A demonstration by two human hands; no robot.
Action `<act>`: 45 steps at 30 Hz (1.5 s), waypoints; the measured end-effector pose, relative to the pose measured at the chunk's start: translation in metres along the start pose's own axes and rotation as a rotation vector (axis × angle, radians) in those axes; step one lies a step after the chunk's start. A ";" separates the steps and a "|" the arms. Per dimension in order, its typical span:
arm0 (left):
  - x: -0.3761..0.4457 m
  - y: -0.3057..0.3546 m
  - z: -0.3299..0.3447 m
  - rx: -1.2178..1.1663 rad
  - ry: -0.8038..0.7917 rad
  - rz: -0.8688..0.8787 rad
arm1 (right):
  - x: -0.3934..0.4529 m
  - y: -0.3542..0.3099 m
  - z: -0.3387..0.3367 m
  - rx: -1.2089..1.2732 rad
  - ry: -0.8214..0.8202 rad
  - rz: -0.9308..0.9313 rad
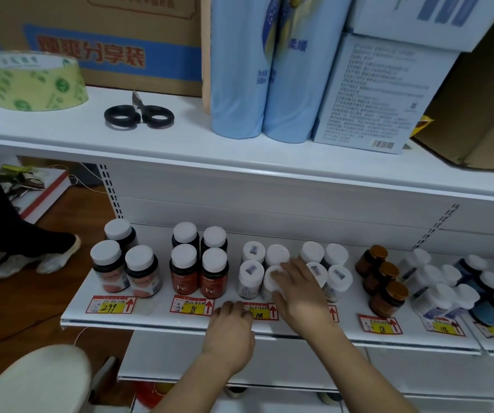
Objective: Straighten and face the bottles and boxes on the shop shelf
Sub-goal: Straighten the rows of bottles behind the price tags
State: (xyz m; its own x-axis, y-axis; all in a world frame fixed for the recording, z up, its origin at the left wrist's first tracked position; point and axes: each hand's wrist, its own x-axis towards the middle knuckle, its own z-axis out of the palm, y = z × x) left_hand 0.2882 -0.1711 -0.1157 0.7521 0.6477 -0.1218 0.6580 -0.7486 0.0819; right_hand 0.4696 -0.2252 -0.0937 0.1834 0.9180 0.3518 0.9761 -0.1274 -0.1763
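Seen from above and in front, two bare forearms reach up and away toward a low white shelf (156, 315) of small bottles. Nearest is the left hand (230, 327), resting at the shelf's front lip beside a price tag (262, 311) with its fingers loosely curled and holding nothing. Just beyond and to its right, the right hand (301, 289) grasps the cap of a white-capped bottle (271, 283) from above, fingers spread over the top. That bottle stands upright, its long axis vertical, front right in a block of four white bottles, so the right hand is clearly the nearer one for turning it. To the left stand two dark red bottles (199, 278) marked Fe, facing forward. Farther back and above, an upper shelf carries scissors (139, 114), a tape roll (30, 80) and tall blue packs (265, 70).
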 end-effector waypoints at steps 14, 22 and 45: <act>-0.022 0.029 -0.061 -1.199 0.351 -0.215 | -0.006 -0.038 -0.099 0.553 0.266 0.324; -0.058 0.058 -0.096 -1.817 0.553 -0.370 | -0.027 -0.075 -0.129 0.860 0.308 0.424; -0.087 0.084 -0.127 -1.705 0.830 -0.223 | -0.048 -0.087 -0.143 1.115 0.395 0.382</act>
State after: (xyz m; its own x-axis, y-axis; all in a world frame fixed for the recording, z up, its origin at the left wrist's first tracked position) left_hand 0.2831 -0.2728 0.0274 0.1469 0.9808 0.1281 -0.3241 -0.0746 0.9431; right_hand 0.3928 -0.3119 0.0364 0.6448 0.6921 0.3244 0.2561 0.2043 -0.9448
